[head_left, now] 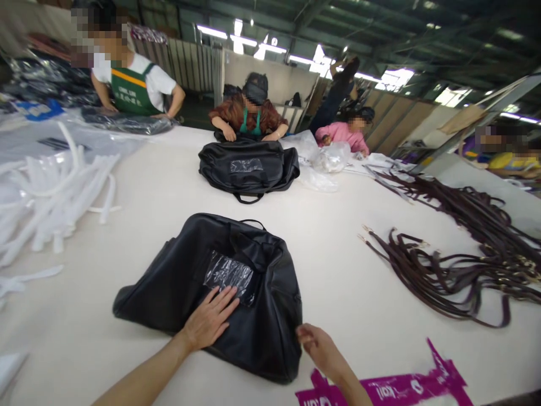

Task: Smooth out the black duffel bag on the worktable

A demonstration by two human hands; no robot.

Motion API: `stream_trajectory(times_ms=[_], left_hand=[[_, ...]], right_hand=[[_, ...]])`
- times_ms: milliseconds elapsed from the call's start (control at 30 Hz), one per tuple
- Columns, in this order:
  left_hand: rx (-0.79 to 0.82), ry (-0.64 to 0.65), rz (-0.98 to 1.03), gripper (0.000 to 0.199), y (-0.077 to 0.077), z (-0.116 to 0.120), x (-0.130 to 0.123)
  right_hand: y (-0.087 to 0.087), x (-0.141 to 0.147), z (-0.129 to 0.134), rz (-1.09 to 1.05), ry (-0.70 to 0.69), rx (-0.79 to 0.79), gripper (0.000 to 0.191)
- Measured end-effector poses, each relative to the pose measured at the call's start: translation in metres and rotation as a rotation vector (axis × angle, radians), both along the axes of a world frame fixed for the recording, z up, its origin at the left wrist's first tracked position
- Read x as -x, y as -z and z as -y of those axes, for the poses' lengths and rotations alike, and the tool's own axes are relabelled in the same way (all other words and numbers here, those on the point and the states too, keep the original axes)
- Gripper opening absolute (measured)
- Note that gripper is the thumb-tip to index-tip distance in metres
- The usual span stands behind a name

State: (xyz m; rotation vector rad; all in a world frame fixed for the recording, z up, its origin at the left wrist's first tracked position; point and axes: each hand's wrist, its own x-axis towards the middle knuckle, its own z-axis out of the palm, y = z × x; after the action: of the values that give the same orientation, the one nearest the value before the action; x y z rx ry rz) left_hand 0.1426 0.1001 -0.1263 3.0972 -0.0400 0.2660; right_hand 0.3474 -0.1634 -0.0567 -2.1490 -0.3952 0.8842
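A black leather-look bag (177, 282) lies on the white table before me, its clear plastic-covered patch (228, 273) facing up. My left hand (209, 321) rests flat on the bag's front, fingers spread, the tips at the lower edge of the patch. At the bag's right side is my right hand (319, 347), fingers loosely bent and tips against or very close to the edge; no grip on the material shows. A thin black handle (253, 223) loops up from the bag's far edge.
Across the table, a co-worker (253, 113) handles a second black bag (249, 166). Dark brown straps (443, 270) with metal clips lie at right, white tubing strips (63, 192) at left. Purple printed tape (393, 389) crosses the near edge. Clear plastic bags (329, 158) lie farther back.
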Motion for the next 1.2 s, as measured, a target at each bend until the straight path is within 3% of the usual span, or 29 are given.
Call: stream_trajectory(times_ms=[100, 200, 267, 333, 400, 533, 667, 733, 833, 900, 967, 1100, 1200], left_hand=[[0.03, -0.014, -0.025, 0.076, 0.001, 0.002, 0.001], [0.053, -0.024, -0.031, 0.079, 0.004, 0.002, 0.001], [0.065, -0.026, -0.03, 0.08, 0.005, 0.002, 0.002], [0.077, -0.03, -0.027, 0.081, 0.007, 0.002, 0.002], [0.09, -0.035, -0.015, 0.081, 0.008, 0.002, 0.002], [0.133, -0.046, 0.019, 0.085, 0.009, 0.002, 0.004], [0.189, -0.009, -0.032, 0.088, 0.007, 0.003, 0.005], [0.206, -0.013, -0.058, 0.089, 0.006, 0.003, 0.004], [0.212, -0.031, -0.062, 0.091, 0.007, 0.003, 0.002], [0.212, -0.023, -0.062, 0.09, 0.009, 0.002, 0.002], [0.209, -0.022, -0.058, 0.09, 0.01, 0.002, 0.002], [0.205, -0.023, -0.045, 0.089, 0.012, 0.001, 0.002], [0.209, -0.015, -0.061, 0.087, 0.011, 0.002, 0.002]], right_hand=[[-0.032, -0.002, -0.043, 0.149, -0.029, 0.056, 0.065], [-0.04, 0.015, -0.103, 0.218, 0.001, 0.188, 0.104], [-0.036, 0.022, -0.133, 0.257, 0.061, 0.267, 0.113], [-0.033, 0.02, -0.145, 0.276, 0.115, 0.289, 0.107], [-0.031, 0.013, -0.136, 0.239, 0.098, 0.214, 0.088], [-0.018, 0.008, -0.085, 0.0, 0.012, -0.099, 0.054], [0.005, 0.01, -0.054, -0.488, 0.273, -0.493, 0.057], [0.003, -0.002, -0.056, -0.602, 0.218, -0.458, 0.058], [-0.014, -0.041, -0.07, -0.611, 0.044, -0.233, 0.054], [-0.021, -0.07, -0.077, -0.552, 0.09, -0.134, 0.047], [-0.018, -0.086, -0.079, -0.489, 0.18, -0.085, 0.043], [0.002, -0.062, -0.071, -0.48, 0.153, -0.092, 0.04], [0.005, -0.029, -0.072, -0.498, 0.075, -0.147, 0.056]])
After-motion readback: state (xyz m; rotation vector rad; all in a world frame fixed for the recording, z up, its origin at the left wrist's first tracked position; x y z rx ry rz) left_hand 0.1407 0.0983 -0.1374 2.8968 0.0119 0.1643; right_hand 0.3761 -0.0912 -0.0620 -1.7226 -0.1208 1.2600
